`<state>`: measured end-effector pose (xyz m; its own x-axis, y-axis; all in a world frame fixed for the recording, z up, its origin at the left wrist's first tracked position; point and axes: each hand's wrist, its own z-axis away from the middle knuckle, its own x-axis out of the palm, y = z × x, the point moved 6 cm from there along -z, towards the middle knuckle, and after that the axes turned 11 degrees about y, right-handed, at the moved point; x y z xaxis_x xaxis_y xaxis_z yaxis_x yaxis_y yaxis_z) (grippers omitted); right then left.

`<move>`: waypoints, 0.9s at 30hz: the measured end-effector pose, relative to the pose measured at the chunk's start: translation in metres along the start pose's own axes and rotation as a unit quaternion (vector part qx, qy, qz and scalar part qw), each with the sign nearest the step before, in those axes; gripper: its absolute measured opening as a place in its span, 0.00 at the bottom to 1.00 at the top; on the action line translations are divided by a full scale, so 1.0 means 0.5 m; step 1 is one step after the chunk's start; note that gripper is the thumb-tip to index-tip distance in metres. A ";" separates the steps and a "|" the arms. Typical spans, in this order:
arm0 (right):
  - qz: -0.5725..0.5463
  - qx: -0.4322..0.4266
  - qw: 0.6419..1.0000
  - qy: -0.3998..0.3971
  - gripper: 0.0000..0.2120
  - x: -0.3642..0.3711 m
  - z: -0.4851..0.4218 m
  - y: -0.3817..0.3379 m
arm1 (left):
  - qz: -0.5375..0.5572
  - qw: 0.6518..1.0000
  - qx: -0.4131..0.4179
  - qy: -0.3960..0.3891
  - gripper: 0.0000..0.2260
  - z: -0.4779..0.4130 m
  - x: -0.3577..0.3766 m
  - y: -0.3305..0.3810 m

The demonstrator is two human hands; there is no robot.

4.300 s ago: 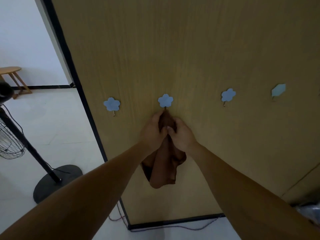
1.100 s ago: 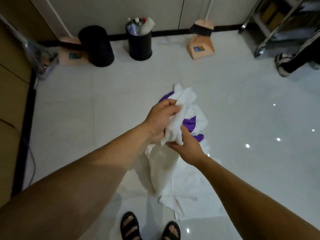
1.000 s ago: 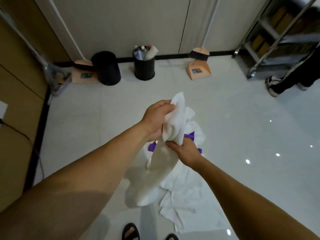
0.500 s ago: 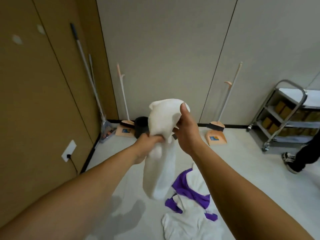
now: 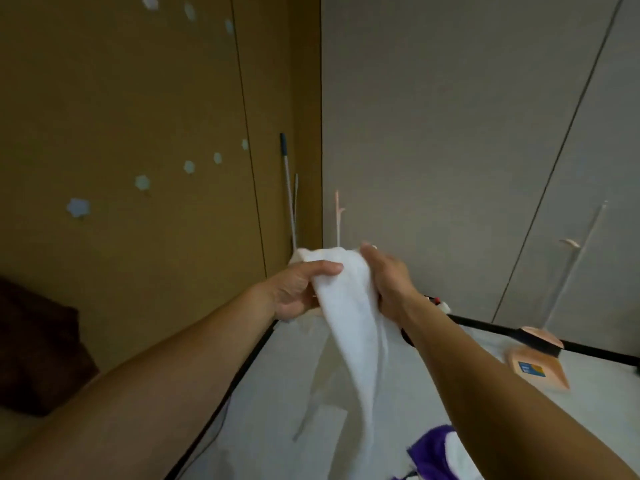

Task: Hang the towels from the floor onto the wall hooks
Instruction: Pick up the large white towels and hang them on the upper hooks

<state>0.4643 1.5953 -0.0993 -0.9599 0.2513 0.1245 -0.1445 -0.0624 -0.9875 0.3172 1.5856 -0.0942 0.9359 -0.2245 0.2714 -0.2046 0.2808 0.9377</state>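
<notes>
Fingers (image 5: 313,269) of the left hand (image 5: 294,292) curl tight round the white towel (image 5: 349,327), and the right hand (image 5: 388,278) clamps its top edge from three o'clock. The cloth hangs toward six. Out at ten o'clock, pale flower hooks (image 5: 142,182) dot the brown wall (image 5: 138,98). A purple-and-white towel (image 5: 434,448) lies on the floor (image 5: 602,403) at five o'clock, and a brown towel (image 5: 31,341) shows at eight.

We count eight flower-shaped hooks (image 5: 78,207): five in a row left of the white towel (image 5: 346,327), three more high above that row. Three towels: the white towel, a brown towel (image 5: 34,351) far left of it, a purple-and-white towel (image 5: 433,448) below it. Two hands grip it, left hand (image 5: 294,289) and right hand (image 5: 389,282). One dustpan (image 5: 540,370) to its right.
</notes>
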 end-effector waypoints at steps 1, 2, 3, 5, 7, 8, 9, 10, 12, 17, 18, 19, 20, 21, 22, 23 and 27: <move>0.017 -0.019 1.000 -0.018 0.16 0.021 0.004 -0.007 | 0.000 0.999 0.003 0.038 0.22 0.006 -0.019 -0.005; 0.032 -0.034 0.998 -0.037 0.17 0.042 0.011 -0.011 | 0.003 0.996 0.006 0.086 0.21 0.013 -0.042 -0.008; 0.049 -0.046 0.996 -0.053 0.19 0.061 0.017 -0.013 | 0.009 0.991 0.009 0.136 0.20 0.021 -0.069 -0.008; 0.073 -0.062 0.992 -0.078 0.20 0.095 0.030 -0.017 | 0.017 0.978 0.024 0.209 0.20 0.043 -0.125 -0.005; 0.032 -0.035 0.995 -0.085 0.16 0.121 0.041 -0.017 | 0.019 0.967 0.046 0.249 0.19 0.074 -0.174 0.008; -0.005 -0.003 0.996 -0.086 0.13 0.131 0.048 -0.015 | 0.025 0.963 0.055 0.262 0.18 0.090 -0.195 0.016; -0.042 0.029 0.995 -0.089 0.12 0.142 0.055 -0.015 | 0.031 0.959 0.061 0.275 0.18 0.109 -0.214 0.026; -0.071 0.054 0.991 -0.100 0.12 0.154 0.065 -0.017 | 0.037 0.955 0.068 0.286 0.17 0.130 -0.233 0.037; -0.101 0.077 0.983 -0.130 0.13 0.182 0.086 -0.026 | 0.053 0.958 0.082 0.271 0.17 0.176 -0.257 0.061; -0.184 0.093 0.964 -0.168 0.13 0.242 0.137 -0.080 | 0.088 0.974 0.124 0.170 0.24 0.306 -0.315 0.126; -0.193 0.090 0.963 -0.167 0.13 0.251 0.143 -0.089 | 0.075 0.976 0.121 0.163 0.25 0.328 -0.334 0.135; -0.195 0.088 0.963 -0.163 0.14 0.260 0.147 -0.094 | 0.052 0.978 0.113 0.169 0.26 0.350 -0.357 0.142; -0.193 0.088 0.964 -0.158 0.16 0.268 0.150 -0.097 | 0.022 0.977 0.103 0.185 0.27 0.371 -0.382 0.148; -0.189 0.087 0.966 -0.152 0.17 0.277 0.151 -0.098 | -0.008 0.975 0.090 0.201 0.27 0.393 -0.407 0.152; -0.186 0.085 0.968 -0.144 0.16 0.286 0.153 -0.099 | -0.034 0.973 0.077 0.214 0.26 0.414 -0.433 0.157; -0.182 0.083 0.971 -0.134 0.16 0.295 0.153 -0.100 | -0.053 0.971 0.069 0.225 0.23 0.437 -0.458 0.161; -0.113 0.069 0.988 -0.080 0.22 0.330 0.154 -0.084 | -0.046 0.957 0.081 0.275 0.20 0.516 -0.551 0.172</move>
<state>0.2936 1.5650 -0.0298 -0.9236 0.1192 0.3642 -0.3797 -0.1554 -0.9120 -0.0323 1.4310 -0.0325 0.9522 0.2966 0.0728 -0.1141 0.1246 0.9856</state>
